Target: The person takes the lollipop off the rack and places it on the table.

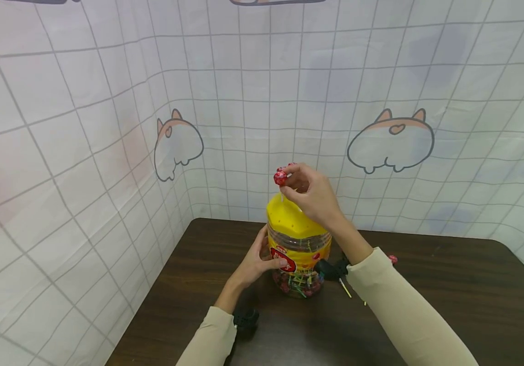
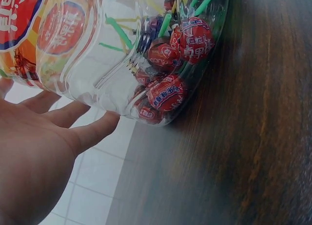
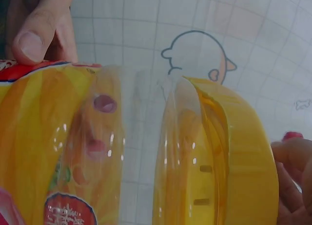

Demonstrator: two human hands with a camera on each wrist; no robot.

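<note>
A clear plastic candy jar with a yellow lid stands upright on the table, with wrapped lollipops and green and yellow sticks inside its lower part. My left hand holds the jar's left side, thumb on the red and yellow label, fingers reaching around behind. Above the lid, my right hand pinches a lollipop in a red wrapper; a white stick shows below it, at the lid top. More red wrapping shows just behind that candy. The right fingertips are partly hidden in the right wrist view.
On the dark wooden table, a red lollipop lies right of the jar, partly behind my right sleeve. A yellow stick also shows there. A white gridded cloth with cartoon drawings hangs behind and to the left.
</note>
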